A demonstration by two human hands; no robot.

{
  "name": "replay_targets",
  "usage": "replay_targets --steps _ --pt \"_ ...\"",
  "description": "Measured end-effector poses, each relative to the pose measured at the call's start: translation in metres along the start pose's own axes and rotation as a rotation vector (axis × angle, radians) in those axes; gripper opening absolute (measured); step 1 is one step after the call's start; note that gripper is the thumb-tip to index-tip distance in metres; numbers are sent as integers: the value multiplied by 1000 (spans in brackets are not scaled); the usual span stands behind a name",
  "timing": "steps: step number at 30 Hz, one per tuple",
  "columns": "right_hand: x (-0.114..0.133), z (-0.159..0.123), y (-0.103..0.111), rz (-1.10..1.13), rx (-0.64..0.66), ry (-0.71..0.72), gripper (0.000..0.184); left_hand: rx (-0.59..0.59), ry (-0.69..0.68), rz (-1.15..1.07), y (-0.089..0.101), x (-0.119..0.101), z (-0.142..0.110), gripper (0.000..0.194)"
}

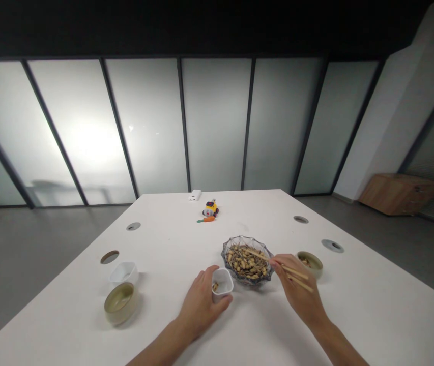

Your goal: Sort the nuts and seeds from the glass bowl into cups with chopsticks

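Note:
My left hand (201, 300) is closed around a small white plastic cup (223, 282), tilted so its inside shows a few brownish bits at the bottom. Just right of the cup stands a scalloped clear glass bowl (225, 262) filled with a mix of sunflower seeds and peanuts (244, 260). Wooden chopsticks (291, 271) are gripped in my right hand (296, 290), which hovers at the bowl's right side. Their tips reach over the seeds and peanuts; whether they pinch anything is too small to tell.
An olive-green bowl (318, 260) with some contents stands beyond my right hand. On the left are another green bowl (120, 306) and a white plastic cup (124, 273). Farther back lie a yellow toy car (210, 208), an orange-handled toy screwdriver (208, 219) and a white device (195, 195).

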State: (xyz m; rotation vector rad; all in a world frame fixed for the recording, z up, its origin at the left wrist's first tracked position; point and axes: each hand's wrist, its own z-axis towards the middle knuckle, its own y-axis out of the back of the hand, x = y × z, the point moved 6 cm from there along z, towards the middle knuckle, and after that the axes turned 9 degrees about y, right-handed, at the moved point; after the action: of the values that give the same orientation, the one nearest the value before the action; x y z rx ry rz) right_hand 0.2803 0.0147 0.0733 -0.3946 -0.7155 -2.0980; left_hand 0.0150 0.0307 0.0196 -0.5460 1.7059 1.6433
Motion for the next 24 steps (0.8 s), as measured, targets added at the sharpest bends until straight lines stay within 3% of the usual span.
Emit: replay_targets --steps 13,24 --pt "2 -3 -9 21 80 8 29 3 -6 5 -2 2 1 62" --pt "2 -4 -4 -56 -17 86 23 6 8 6 -1 1 1 61"
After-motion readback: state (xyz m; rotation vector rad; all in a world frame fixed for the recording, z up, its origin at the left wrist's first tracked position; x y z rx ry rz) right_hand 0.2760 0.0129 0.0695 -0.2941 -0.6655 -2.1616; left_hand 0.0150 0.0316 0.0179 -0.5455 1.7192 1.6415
